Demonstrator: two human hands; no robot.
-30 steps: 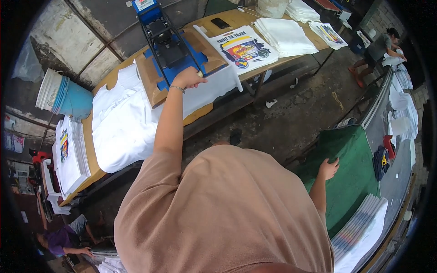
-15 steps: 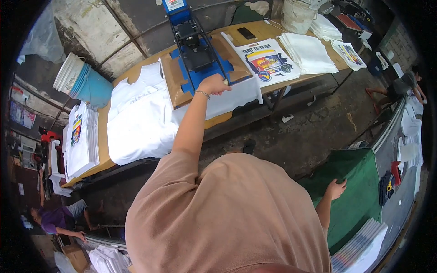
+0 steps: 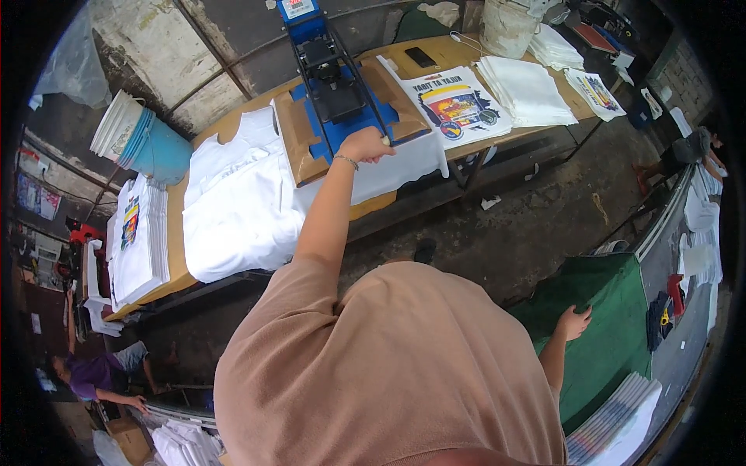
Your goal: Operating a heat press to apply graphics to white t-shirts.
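My left hand (image 3: 365, 146) is closed round the front handle bar of a blue and black heat press (image 3: 336, 93) on the wooden table. Brown cardboard (image 3: 299, 151) surrounds the blue plate of the press, and white cloth (image 3: 420, 159) hangs from under it over the table's front edge. Low at the right, my right hand (image 3: 573, 323) rests on or just over a green covered surface (image 3: 606, 357). Its fingers are loosely bent and apart, with nothing visible in them.
White shirts (image 3: 241, 210) lie left of the press, beside a printed stack (image 3: 141, 241) and buckets (image 3: 151, 144). Printed sheets or shirts (image 3: 458, 109), a phone (image 3: 420, 57) and folded white cloth (image 3: 528, 93) lie right. Other people (image 3: 97, 377) work nearby. Scissors (image 3: 666, 317) lie on the grey table.
Both my hands stay where they were. The person at the far right has shifted slightly.
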